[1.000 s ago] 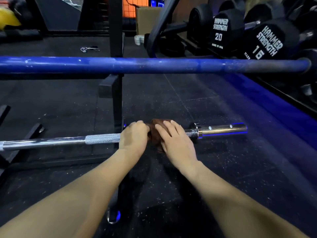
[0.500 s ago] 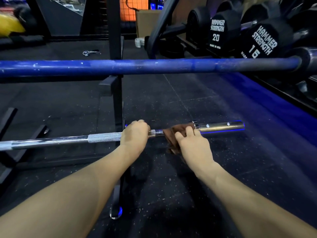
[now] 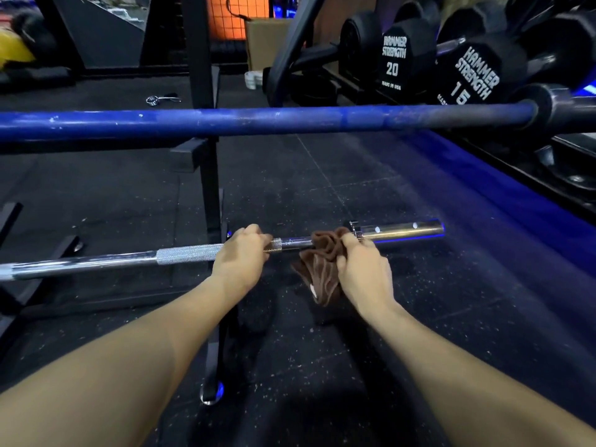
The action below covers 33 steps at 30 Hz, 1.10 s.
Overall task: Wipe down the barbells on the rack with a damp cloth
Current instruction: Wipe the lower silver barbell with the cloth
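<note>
Where cloth meets collar (floor beyond)

Black speckled rubber floor runs through the room, with a blue glow along its right side and a metal spring clip lying far back. On the right a shelf holds black dumbbells marked 20 and 15. At the back stand a cardboard box, an orange-lit wire grid and something yellow.

Upper barbell above lower barbell — dumbbells behind, right.
</note>
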Available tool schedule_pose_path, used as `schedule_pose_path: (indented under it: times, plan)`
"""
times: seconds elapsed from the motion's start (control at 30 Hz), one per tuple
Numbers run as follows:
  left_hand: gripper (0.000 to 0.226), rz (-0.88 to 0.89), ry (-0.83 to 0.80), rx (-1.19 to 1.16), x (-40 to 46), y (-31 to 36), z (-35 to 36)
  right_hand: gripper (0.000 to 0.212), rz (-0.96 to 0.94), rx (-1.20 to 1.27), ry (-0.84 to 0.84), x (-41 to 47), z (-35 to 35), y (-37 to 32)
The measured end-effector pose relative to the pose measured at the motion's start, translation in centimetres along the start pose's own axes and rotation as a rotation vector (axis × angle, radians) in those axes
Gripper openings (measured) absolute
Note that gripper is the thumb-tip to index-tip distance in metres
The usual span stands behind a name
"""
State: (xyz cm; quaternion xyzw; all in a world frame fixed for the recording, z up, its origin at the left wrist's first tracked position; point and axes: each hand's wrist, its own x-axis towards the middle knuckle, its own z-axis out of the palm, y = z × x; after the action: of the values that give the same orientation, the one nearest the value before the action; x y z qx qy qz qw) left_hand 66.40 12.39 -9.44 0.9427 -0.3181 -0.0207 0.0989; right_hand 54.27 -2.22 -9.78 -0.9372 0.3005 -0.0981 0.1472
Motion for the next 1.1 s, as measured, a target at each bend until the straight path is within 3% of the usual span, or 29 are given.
schedule_pose_path:
  times: [0.1,0.17,0.33,0.47,0.67,0.97,1.1]
  plan:
    - [0.032,0.006,-0.007,0.0,0.0,-0.1,-0.2,0.023,0.061,-0.074,-0.09,-0.6,0.9,0.2]
    - [0.034,0.018,-0.004,-0.014,0.0,-0.3,0.0,0.026,0.06,-0.076,-0.102,-1.1,0.8,0.3]
    - [0.028,-0.002,0.018,-0.11,0.1,-0.8,0.3,0.04,-0.186,0.041,0.103,-0.8,-0.5,-3.3]
    - [0.023,-0.046,0.001,-0.213,0.1,-1.2,0.4,0.036,-0.277,-0.093,-0.057,0.6,0.9,-6.1]
    - [0.03,-0.04,0.025,-0.225,-0.6,-0.8,0.2,0.028,-0.028,-0.113,-0.073,2.1,-0.1,-2.3]
    - [0.038,0.01,0.017,-0.06,-0.6,0.5,-0.1,0.031,-0.058,-0.114,-0.033,0.4,0.9,-0.2]
    - [0.033,0.15,0.074,-0.084,-0.5,3.0,0.0,0.03,-0.022,-0.08,-0.107,-1.1,0.4,1.5]
